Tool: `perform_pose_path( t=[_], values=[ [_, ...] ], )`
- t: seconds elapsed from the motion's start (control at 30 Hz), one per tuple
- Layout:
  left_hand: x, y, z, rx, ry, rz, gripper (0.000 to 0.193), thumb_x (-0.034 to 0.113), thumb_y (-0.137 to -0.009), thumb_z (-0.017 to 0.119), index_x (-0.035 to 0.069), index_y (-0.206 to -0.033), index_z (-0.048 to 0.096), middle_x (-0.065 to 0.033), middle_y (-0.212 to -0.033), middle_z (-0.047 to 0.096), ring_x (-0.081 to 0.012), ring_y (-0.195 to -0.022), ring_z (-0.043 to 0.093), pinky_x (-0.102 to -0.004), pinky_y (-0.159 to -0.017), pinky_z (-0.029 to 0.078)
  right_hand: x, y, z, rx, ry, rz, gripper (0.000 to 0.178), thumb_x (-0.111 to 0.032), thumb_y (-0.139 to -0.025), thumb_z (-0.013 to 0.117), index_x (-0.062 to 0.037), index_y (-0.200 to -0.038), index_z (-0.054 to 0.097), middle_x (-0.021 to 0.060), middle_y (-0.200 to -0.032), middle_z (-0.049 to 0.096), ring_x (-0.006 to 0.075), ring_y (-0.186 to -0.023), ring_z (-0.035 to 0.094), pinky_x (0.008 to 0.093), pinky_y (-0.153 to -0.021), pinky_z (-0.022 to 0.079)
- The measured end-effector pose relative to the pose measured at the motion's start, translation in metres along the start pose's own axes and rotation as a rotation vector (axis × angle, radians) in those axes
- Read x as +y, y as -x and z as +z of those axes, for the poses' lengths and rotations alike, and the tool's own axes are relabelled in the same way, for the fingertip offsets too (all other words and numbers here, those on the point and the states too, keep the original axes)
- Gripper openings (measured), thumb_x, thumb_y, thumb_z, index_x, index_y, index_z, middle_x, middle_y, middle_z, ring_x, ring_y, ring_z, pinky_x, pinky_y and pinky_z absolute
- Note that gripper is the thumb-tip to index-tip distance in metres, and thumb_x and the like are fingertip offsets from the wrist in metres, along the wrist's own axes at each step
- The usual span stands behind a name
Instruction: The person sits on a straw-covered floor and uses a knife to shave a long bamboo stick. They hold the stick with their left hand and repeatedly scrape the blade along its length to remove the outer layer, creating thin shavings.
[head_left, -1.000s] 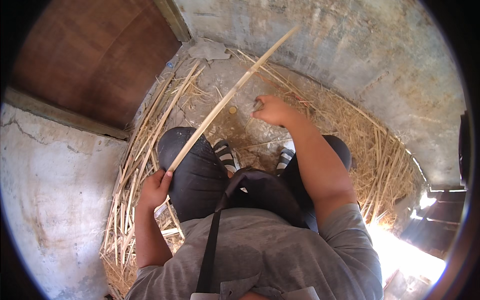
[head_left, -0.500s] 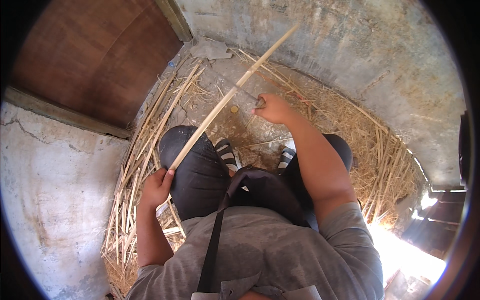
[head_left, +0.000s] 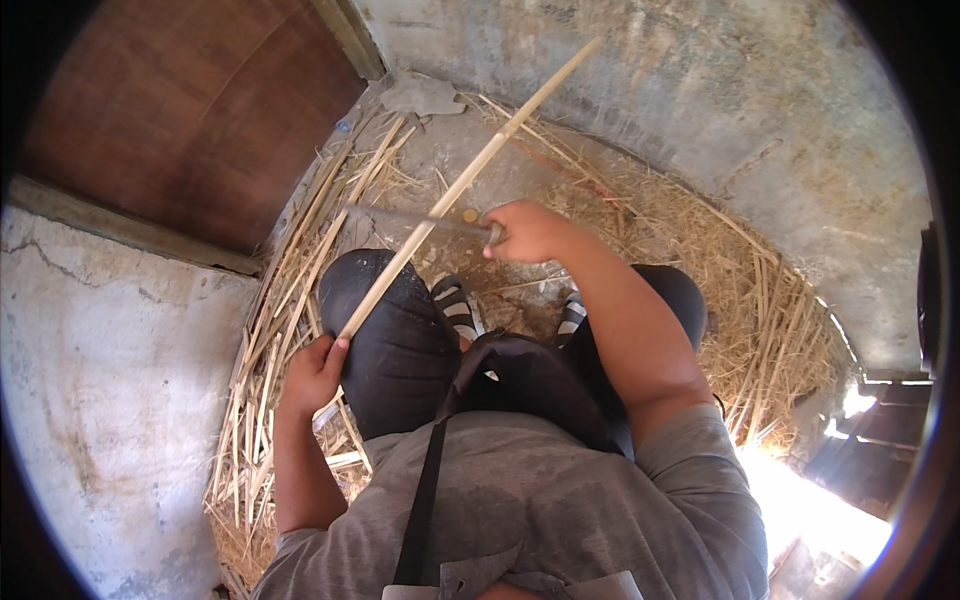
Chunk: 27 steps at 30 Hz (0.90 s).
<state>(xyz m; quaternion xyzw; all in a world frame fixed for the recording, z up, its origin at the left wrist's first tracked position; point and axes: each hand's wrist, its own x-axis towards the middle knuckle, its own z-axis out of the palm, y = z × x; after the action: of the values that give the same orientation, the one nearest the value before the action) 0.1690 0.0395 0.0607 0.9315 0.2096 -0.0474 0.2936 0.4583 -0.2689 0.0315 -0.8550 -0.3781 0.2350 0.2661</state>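
Note:
A long pale bamboo strip (head_left: 478,163) slants from beside my left knee up toward the far wall, its far end tapering. My left hand (head_left: 316,374) is closed around its near end, thumb on top, against the outside of the knee. My right hand (head_left: 530,231) grips the handle of a long thin-bladed knife (head_left: 385,213). The blade, smeared by motion, points left and crosses the strip about midway along its length. Whether the edge bites into the strip or only touches it, I cannot tell.
Split bamboo strips (head_left: 300,290) lie heaped along the left wall. Shavings (head_left: 690,250) and more strips cover the floor at right. A brown panel (head_left: 190,120) fills the far left, and a stained wall (head_left: 700,100) rises ahead. A small yellow round thing (head_left: 470,215) lies on the floor.
My right hand has drawn the knife toward me and slightly left, down along the strip. The blade now lies flatter. My left hand and the strip are nearly unmoved.

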Motion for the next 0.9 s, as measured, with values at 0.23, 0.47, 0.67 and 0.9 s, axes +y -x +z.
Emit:
perform_pose_path(
  t=[0.23,0.47,0.67,0.9],
  values=[
    [0.006,-0.003,-0.002,-0.018,-0.016,0.004,0.05,0.044,-0.102,0.057,-0.001,-0.08,0.058,-0.0199,-0.065,0.057,-0.0314,-0.06,0.055,-0.0427,-0.06,0.043,0.037,0.006,-0.023,0.266,-0.162,0.349,0.058,-0.039,-0.082,0.076,0.0027,-0.121,0.065,0.0248,-0.119,0.067,0.0397,-0.113,0.064,0.0447,-0.097,0.05],
    [0.013,-0.001,-0.006,-0.041,-0.028,-0.02,0.052,0.046,-0.102,0.056,-0.001,-0.079,0.058,-0.0188,-0.064,0.056,-0.0306,-0.06,0.054,-0.0424,-0.06,0.043,0.0,-0.001,0.022,-0.038,0.018,-0.065,0.052,-0.036,-0.082,0.075,0.0005,-0.118,0.067,0.0249,-0.112,0.068,0.0409,-0.108,0.065,0.0459,-0.093,0.051],
    [0.006,0.001,-0.001,-0.01,0.006,-0.025,0.053,0.047,-0.102,0.056,-0.001,-0.079,0.058,-0.0196,-0.064,0.056,-0.031,-0.059,0.054,-0.0432,-0.059,0.043,-0.001,-0.003,0.004,0.029,0.011,-0.003,0.05,-0.038,-0.083,0.076,-0.002,-0.117,0.067,0.0232,-0.107,0.069,0.0403,-0.104,0.066,0.0464,-0.089,0.052],
    [0.008,-0.003,-0.003,-0.037,0.001,-0.018,0.053,0.047,-0.102,0.056,-0.001,-0.078,0.057,-0.0205,-0.063,0.054,-0.0321,-0.058,0.053,-0.0438,-0.059,0.043,0.041,0.002,-0.009,0.272,-0.099,0.273,0.057,-0.039,-0.082,0.075,-0.001,-0.123,0.065,0.0243,-0.115,0.069,0.0411,-0.109,0.065,0.0461,-0.094,0.051]
  ],
)
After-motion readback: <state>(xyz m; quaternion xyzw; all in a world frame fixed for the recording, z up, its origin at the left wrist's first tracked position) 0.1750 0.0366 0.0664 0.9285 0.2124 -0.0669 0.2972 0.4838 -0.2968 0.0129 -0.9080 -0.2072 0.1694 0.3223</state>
